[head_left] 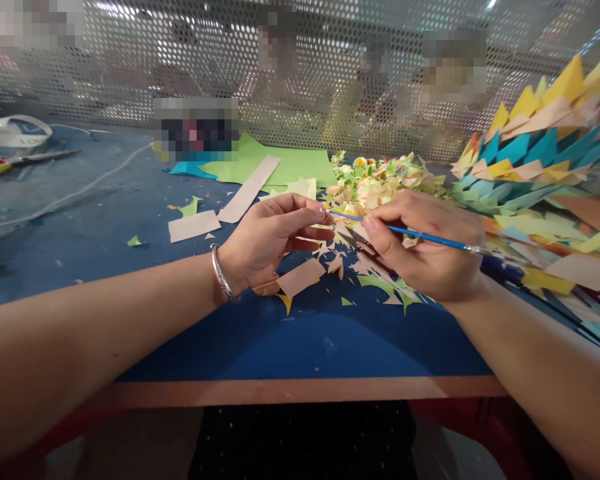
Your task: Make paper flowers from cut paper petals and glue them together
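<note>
Currently, the right grip [425, 243] is clamped on a slim blue rod [420, 235] with a silvery band, held between thumb and fingers and slanting leftward, its tip right at the left grip's fingertips. The left grip [277, 233] has thumb and forefinger together at the tips, the other fingers loosely bent; whether something tiny is pinched there, I cannot tell. A patterned silver bangle [223, 275] circles the wrist behind it.

Just below the left grip, a pale pink paper rectangle [303, 277] lies on the blue worktop [310, 353]. Left of that grip is another pale pink paper piece [195, 227], and beyond it a long pale pink paper strip [250, 190] partly over a bright green paper sheet [290, 160]. Beyond the right grip sits a heap of small curled green-and-cream paper pieces [385, 180]; farther right rise layered pointed paper shapes [525, 150] in yellow, peach and turquoise.
</note>
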Available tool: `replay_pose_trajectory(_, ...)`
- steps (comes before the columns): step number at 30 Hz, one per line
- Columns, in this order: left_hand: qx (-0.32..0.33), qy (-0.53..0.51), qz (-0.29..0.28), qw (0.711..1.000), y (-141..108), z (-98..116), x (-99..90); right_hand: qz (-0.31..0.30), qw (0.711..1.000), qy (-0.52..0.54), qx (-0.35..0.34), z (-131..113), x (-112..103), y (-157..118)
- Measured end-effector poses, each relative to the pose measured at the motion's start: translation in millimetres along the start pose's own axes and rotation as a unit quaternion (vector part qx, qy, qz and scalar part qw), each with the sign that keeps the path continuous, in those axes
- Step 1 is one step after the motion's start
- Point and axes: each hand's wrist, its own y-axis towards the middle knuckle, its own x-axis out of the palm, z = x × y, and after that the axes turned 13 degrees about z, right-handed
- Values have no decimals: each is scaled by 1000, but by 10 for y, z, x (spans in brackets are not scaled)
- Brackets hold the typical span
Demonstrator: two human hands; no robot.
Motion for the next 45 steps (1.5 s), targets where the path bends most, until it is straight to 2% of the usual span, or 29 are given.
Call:
replay_pose_trajectory(6, 17, 10, 14, 1000, 36, -24, -14, -10, 1000, -4, 9, -23, -12, 22)
replay_pose_trajectory(10, 51, 39, 12, 998, 76, -55, -29, -8, 1000, 2, 12, -12, -34, 43)
replay_pose_trajectory(12, 75, 63, 10, 995, 93, -71, -38, -14, 999, 0, 34, 4, -63, 53)
replay_pose_trajectory(15, 111, 108, -4, 988, 113, -100, -54, -55, 994, -1, 97, 47, -112, 63)
replay_pose_trajectory(20, 152, 192, -28, 969, 126, -140, -74, -146, 961, -59, 229, 133, -165, 83)
replay_pose_trajectory(24, 171, 248, -52, 952, 129, -144, -84, -211, 931, -95, 282, 158, -200, 136)
replay_pose_trajectory(28, 172, 289, -52, 940, 130, -125, -91, -274, 896, -121, 329, 167, -206, 176)
replay_pose_trajectory(32, 180, 321, -53, 928, 121, -106, -92, -316, 882, -152, 314, 202, -148, 160)
replay_pose_trajectory(40, 236, 350, -56, 905, 140, -128, -119, -337, 875, -187, 293, 249, 11, 61)
replay_pose_trajectory(45, 290, 413, -24, 863, 135, -85, -125, -343, 881, -191, 264, 270, 21, 45)
